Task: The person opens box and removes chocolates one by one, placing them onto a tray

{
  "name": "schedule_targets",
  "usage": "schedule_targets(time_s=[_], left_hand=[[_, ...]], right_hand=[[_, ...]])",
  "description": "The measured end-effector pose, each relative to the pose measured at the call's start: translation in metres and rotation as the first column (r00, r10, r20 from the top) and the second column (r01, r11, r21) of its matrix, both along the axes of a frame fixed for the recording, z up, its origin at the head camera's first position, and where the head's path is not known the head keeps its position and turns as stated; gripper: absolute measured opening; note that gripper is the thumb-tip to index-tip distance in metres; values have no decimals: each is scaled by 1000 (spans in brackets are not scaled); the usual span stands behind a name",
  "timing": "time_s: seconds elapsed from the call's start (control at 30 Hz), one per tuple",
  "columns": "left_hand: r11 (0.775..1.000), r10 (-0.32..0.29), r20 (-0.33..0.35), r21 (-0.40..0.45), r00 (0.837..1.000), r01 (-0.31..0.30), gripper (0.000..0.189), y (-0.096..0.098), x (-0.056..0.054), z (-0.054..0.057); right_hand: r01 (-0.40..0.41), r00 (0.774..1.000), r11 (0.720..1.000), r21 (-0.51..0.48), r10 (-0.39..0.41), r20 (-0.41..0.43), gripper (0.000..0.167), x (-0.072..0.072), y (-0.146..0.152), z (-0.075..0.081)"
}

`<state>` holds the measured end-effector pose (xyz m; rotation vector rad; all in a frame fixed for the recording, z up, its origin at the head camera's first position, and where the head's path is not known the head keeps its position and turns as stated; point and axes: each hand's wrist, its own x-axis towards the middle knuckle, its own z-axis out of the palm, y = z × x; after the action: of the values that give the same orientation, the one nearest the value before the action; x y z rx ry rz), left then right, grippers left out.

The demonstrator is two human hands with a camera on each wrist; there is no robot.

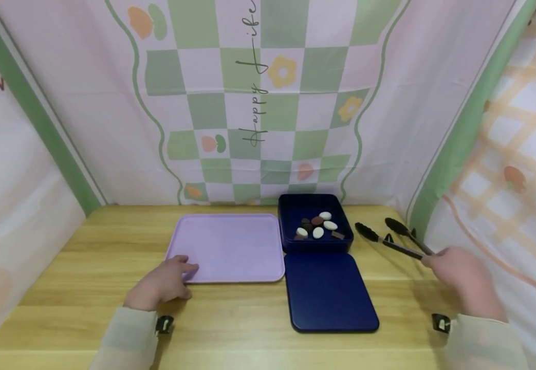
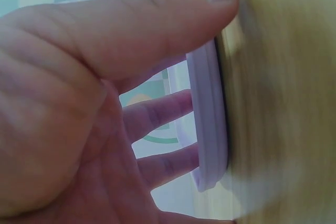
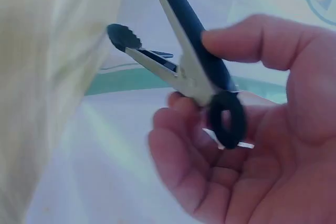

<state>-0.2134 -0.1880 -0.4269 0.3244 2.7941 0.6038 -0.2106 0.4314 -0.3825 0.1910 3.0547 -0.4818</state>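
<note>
At the near left corner of a lilac tray (image 1: 230, 249), my left hand (image 1: 168, 280) rests with its fingers spread over the rim. In the left wrist view the thumb reaches past the tray's edge (image 2: 209, 114), and the other fingers lie partly behind it. My right hand (image 1: 459, 275) holds black-tipped metal tongs (image 1: 399, 245) above the table's right side. Their two arms stand apart with nothing between the tips. In the right wrist view the thumb presses one arm of the tongs (image 3: 191, 35), and the fingers curl under the hinge end.
A navy box (image 1: 316, 245) at the back holds several white and brown pebble-like pieces (image 1: 317, 233) and small brown rectangles. Its flat navy lid (image 1: 332, 293) lies in front, beside the tray. Patterned curtains (image 1: 268, 103) enclose the wooden table (image 1: 230, 324) behind and at both sides.
</note>
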Motion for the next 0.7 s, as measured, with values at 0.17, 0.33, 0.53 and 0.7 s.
schedule_targets(time_s=[0.17, 0.33, 0.53, 0.7], left_hand=[[1000, -8, -5, -13, 1000, 8, 64, 0, 0, 1], [1000, -13, -15, -8, 1000, 13, 62, -1, 1, -1], [1000, -19, -15, -7, 1000, 19, 61, -2, 1, -2], [1000, -18, -17, -16, 1000, 18, 58, -2, -3, -4]], right_hand=[[131, 974, 988, -78, -143, -174, 61, 9, -7, 10], [244, 916, 928, -281, -316, -249, 69, 13, -17, 17], [315, 805, 822, -474, -496, -326, 54, 14, -27, 24], [321, 720, 687, -652, -624, -303, 26, 15, -35, 32]])
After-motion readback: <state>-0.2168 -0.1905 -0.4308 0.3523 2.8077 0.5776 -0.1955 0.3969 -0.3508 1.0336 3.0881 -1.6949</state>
